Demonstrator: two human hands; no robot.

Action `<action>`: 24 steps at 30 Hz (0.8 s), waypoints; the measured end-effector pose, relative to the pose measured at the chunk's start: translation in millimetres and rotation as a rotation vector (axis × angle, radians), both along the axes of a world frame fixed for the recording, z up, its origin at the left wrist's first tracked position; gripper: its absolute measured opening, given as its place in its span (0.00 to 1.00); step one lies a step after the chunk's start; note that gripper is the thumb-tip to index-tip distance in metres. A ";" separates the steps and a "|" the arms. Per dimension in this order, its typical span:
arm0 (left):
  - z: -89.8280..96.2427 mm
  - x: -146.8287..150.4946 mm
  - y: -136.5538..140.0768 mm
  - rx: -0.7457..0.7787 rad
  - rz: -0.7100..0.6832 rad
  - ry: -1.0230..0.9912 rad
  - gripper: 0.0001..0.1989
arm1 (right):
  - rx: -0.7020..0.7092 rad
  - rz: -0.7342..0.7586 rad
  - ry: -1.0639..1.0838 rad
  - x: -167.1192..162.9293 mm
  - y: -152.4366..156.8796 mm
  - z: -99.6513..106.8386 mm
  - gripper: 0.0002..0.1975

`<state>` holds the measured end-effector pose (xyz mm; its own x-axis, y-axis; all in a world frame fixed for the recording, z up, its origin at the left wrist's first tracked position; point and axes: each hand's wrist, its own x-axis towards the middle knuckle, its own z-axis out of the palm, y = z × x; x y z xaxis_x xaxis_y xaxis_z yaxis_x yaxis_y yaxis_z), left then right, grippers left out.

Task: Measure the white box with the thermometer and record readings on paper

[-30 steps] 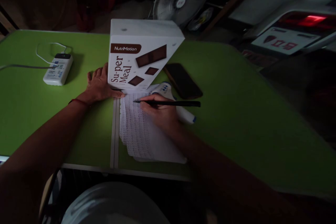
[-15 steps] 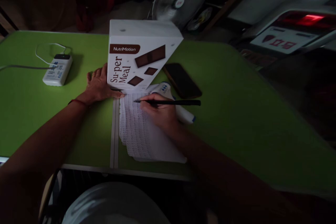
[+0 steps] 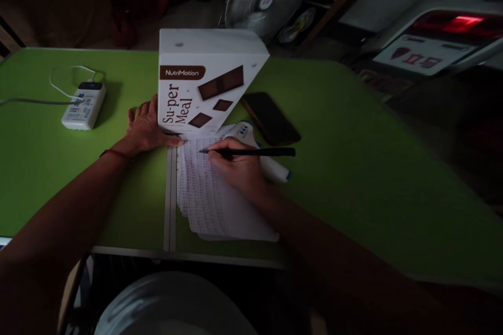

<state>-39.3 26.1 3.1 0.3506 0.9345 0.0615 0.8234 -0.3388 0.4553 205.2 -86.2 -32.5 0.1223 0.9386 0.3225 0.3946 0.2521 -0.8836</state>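
My right hand [image 3: 239, 167] is closed around a black pen [image 3: 267, 152], whose tip meets a stack of paper sheets [image 3: 208, 199] covered in rows of small writing. Spread on the green table, my left hand [image 3: 147, 128] lies beside the lower left edge of a white box [image 3: 212, 78] marked NutriMotion Su-per Meal. Its thumb reaches the top left corner of the sheets. The box stands upright at the far end of the paper. Partly behind my right hand lies a white device with blue details [image 3: 277, 168], its kind unclear.
A dark phone [image 3: 271, 119] lies right of the box. On the left sits a white power bank or adapter [image 3: 84, 107] with cables. Behind the green table [image 3: 353, 167] are a fan [image 3: 267, 0] and a seat-like white and red object [image 3: 428, 52].
The whole view has shifted slightly, so things appear a little further left. Both hands keep nearly the same places; the pen's back end has tilted very slightly.
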 end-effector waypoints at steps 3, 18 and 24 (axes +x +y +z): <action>1.5 0.0 -0.5 0.000 0.004 0.038 0.74 | 0.040 0.021 0.012 1.0 0.8 -2.4 0.03; 8.2 4.3 -4.5 -0.036 0.029 0.078 0.76 | 0.022 0.078 -0.027 1.2 -2.1 -0.1 0.03; 9.6 5.2 -6.5 -0.021 0.034 0.083 0.73 | -0.010 0.051 0.032 0.8 -1.1 -0.6 0.02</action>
